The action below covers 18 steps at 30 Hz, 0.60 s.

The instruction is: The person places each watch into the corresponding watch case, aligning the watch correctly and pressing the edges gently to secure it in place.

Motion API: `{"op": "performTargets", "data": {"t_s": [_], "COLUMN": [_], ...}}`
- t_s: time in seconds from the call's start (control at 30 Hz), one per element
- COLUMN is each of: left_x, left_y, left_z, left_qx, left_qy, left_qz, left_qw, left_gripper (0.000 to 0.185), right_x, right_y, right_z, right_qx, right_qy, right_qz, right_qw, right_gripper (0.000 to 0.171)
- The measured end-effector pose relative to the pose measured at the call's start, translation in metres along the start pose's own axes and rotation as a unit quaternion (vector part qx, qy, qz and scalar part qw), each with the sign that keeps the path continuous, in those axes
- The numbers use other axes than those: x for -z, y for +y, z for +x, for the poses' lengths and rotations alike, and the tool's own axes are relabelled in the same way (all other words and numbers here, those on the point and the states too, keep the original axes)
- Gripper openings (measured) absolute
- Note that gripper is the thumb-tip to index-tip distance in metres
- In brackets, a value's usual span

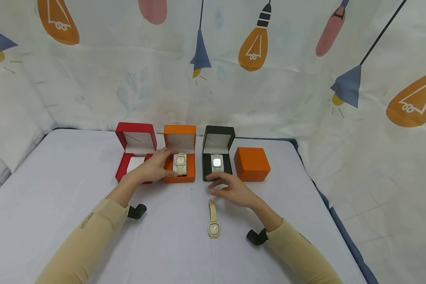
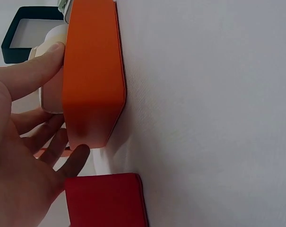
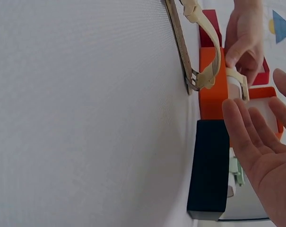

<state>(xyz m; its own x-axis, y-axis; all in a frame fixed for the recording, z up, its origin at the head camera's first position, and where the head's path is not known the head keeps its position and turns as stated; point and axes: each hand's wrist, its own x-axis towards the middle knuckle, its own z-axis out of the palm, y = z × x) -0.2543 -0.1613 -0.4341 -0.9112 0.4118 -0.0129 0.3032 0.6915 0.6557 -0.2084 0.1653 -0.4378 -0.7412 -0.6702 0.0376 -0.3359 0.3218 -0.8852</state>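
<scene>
An orange watch box (image 1: 179,180) stands with its lid up and holds a cream-strapped watch (image 1: 180,159) on a white cushion. My left hand (image 1: 155,166) grips this box from its left side, thumb at the front rim beside the cushion and fingers toward the back. My right hand (image 1: 232,191) hovers in front of a dark open box (image 1: 219,131), fingers spread loosely and holding nothing. Inside that box sits a pale green watch (image 1: 217,163). Another cream-strapped watch (image 1: 213,228) lies on the table below the right hand.
An open red box (image 1: 136,127) with a white cushion stands left of the orange one, partly behind my left hand. A closed orange box (image 1: 252,163) is at the right. All rest on a white-covered table (image 1: 177,244) before a patterned curtain (image 1: 298,86).
</scene>
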Motion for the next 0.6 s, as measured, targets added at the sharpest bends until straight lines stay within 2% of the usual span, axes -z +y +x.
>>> {"op": "performTargets", "data": {"t_s": [0.27, 0.6], "left_x": [0.0005, 0.0041], "left_y": [-0.0016, 0.0017], "left_z": [0.0029, 0.005], "left_qx": [-0.004, 0.018], "left_qy": [-0.005, -0.021], "left_qz": [0.02, 0.027], "left_qw": [0.9998, 0.9992], "left_gripper": [0.078, 0.081], "right_x": [-0.0004, 0.0], "right_y": [-0.0029, -0.0061], "right_z": [0.0004, 0.0003], "right_qx": [-0.003, 0.007], "right_qy": [-0.006, -0.007], "right_qz": [0.006, 0.003], "right_qw": [1.0, 1.0], "right_gripper": [0.047, 0.045]}}
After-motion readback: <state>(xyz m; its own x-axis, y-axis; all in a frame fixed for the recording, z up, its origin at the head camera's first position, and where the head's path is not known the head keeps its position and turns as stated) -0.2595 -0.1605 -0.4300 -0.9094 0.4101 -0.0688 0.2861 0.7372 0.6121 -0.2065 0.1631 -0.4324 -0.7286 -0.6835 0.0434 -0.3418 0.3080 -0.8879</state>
